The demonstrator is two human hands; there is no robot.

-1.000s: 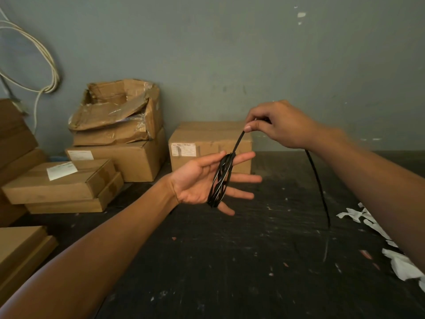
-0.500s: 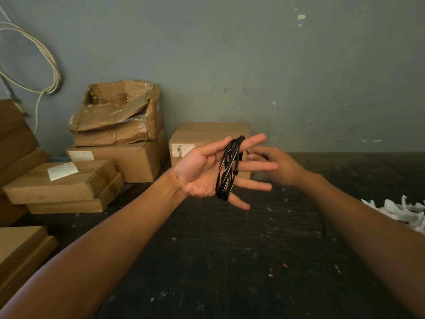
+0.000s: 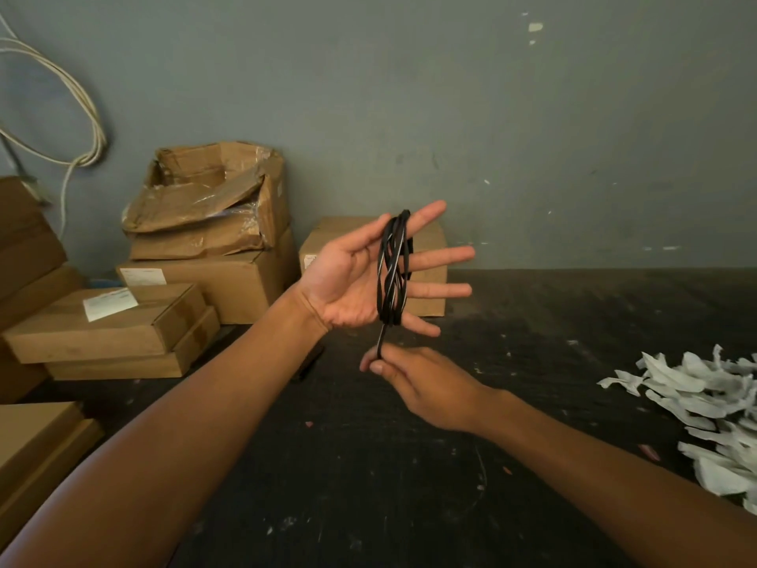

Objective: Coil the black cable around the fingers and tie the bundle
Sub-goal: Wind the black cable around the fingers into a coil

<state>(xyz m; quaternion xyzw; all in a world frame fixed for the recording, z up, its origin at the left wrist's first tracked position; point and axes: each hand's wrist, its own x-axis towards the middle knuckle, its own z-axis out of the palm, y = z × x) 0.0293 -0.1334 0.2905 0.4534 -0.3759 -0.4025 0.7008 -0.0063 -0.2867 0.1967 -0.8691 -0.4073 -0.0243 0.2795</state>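
Note:
The black cable [image 3: 392, 269] is wound in several loops around the four spread fingers of my left hand [image 3: 355, 280], which is held palm up and flat above the dark floor. A short free end of the cable drops from the bottom of the coil. My right hand [image 3: 418, 381] sits just below the coil and pinches that free end between thumb and forefinger. The rest of the cable's loose length is not visible.
Cardboard boxes [image 3: 205, 239] are stacked along the grey wall at left, and one box [image 3: 426, 256] stands behind my left hand. A heap of torn white paper [image 3: 704, 407] lies at right. A white cord [image 3: 61, 116] hangs on the wall at upper left.
My right hand went from above the coil, round behind my left fingers, to below it, carrying the cable end and adding a loop. My left hand rose slightly.

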